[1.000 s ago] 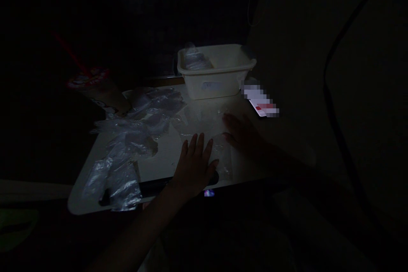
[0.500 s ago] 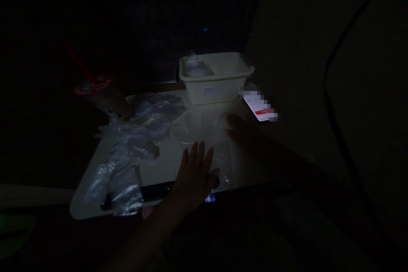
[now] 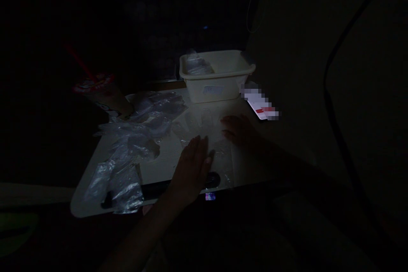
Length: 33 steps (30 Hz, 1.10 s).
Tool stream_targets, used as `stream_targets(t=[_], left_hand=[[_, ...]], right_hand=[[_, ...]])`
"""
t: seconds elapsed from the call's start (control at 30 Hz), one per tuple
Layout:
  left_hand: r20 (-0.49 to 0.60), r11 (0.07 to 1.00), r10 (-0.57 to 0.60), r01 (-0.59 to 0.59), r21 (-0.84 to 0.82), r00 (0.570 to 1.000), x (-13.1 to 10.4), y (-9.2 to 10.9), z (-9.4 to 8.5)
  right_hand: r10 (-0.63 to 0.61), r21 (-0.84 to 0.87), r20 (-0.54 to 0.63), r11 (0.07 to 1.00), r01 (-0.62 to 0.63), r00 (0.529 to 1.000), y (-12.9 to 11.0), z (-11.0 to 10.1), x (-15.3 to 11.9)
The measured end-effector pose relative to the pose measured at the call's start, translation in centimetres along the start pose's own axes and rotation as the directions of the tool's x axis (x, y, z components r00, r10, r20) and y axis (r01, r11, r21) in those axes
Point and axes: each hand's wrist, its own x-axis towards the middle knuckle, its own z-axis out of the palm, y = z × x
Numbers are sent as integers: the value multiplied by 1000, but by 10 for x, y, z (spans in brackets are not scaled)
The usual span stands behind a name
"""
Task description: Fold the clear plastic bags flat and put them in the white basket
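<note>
A thin clear plastic glove lies flat on the small white table, its finger shapes pointing away from me. On its lower left part rests my left hand, palm down, fingers stretched out and close together. My right hand is at the glove's right side, fingers extended to the left with a gap between them. Neither hand grips anything that I can see. Left of the glove, several more crumpled clear plastic pieces are spread in a loose pile. The dim light hides fine detail.
A white plastic tub with clear plastic pieces inside stands at the back. Right of it lies a lit phone. A drink cup with a red straw stands at the left. A dark long object lies along the front edge.
My left hand has turned slightly and its fingers have drawn closer together. My right hand has shifted a little left, towards the glove.
</note>
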Motion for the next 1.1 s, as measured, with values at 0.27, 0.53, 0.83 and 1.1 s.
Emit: stream_targets(t=[0.27, 0.53, 0.83, 1.1], left_hand=[[-16, 992, 4, -2, 122, 1000, 5, -1, 6], [55, 987, 149, -152, 49, 987, -1, 9, 3], [46, 988, 100, -105, 114, 994, 1, 10, 10], [41, 988, 102, -106, 114, 994, 1, 11, 10]], right_hand=[[-46, 161, 180, 987, 17, 983, -17, -14, 1], [-58, 291, 136, 957, 16, 989, -16, -12, 6], [430, 506, 358, 656, -559, 829, -13, -30, -4], [352, 752, 617, -3, -659, 704, -36, -33, -3]])
